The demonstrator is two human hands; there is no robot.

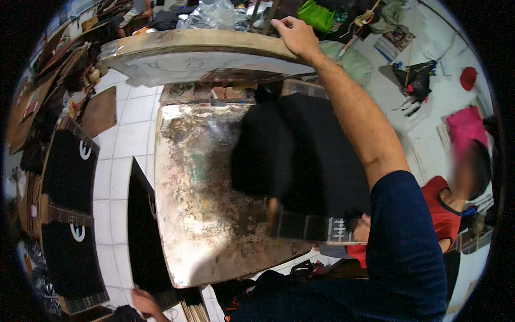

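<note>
My right hand [295, 35] reaches to the top, fingers curled over the wooden rim of a raised screen frame [201, 43] with a pale mesh face. Below it lies a stained, paint-crusted work board [188, 204], partly covered by a blurred black sheet [306, 155] with a printed lower strip. A co-worker's hand [361, 228] is at that sheet's right edge, partly hidden by my arm. At the lower left, my left hand [146, 300] is closed at the corner of a long black board [142, 231] beside the work board.
Printed black boards [67, 177] line the left, near brown cardboard [99, 110] on white tiles. A co-worker in a red top [445, 214] is at the right. Plastic bags [212, 16], a green bag [316, 16] and a pink cloth [465, 121] lie around.
</note>
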